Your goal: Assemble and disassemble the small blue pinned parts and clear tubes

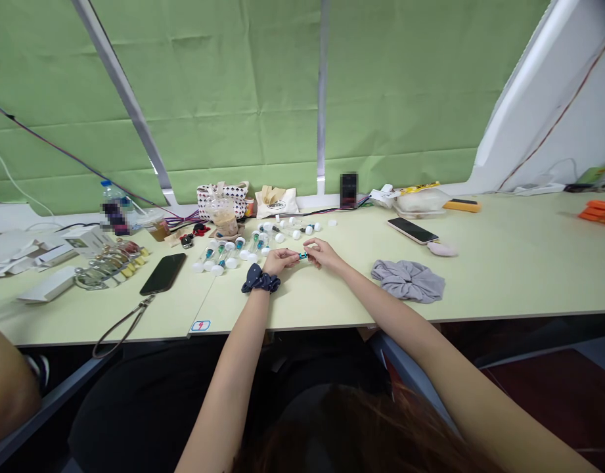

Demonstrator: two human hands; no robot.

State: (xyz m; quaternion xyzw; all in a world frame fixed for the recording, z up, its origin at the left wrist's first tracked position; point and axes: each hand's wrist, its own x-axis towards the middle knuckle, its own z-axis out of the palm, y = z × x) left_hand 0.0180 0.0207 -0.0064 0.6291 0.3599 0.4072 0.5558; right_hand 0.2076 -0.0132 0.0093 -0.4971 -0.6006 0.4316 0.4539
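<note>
My left hand [279,261] is closed in a pinch on one end of a small teal piece [303,256], a little above or on the table. My right hand [322,254] meets it from the other side, its fingers closed around the opposite end. Fingertips cover much of the piece, so its exact kind is hidden. Just beyond and left of my hands lies a group of small clear tubes with white caps [217,269] and blue or green contents. A dark dotted scrunchie [259,281] circles my left wrist.
On the right are a grey scrunchie [408,280] and a phone [413,230]. Left stand a dark phone [163,273] with a strap, a rack of glass tubes [110,266], and a drink cup [225,220]. A person's bare limb [9,387] shows at far left.
</note>
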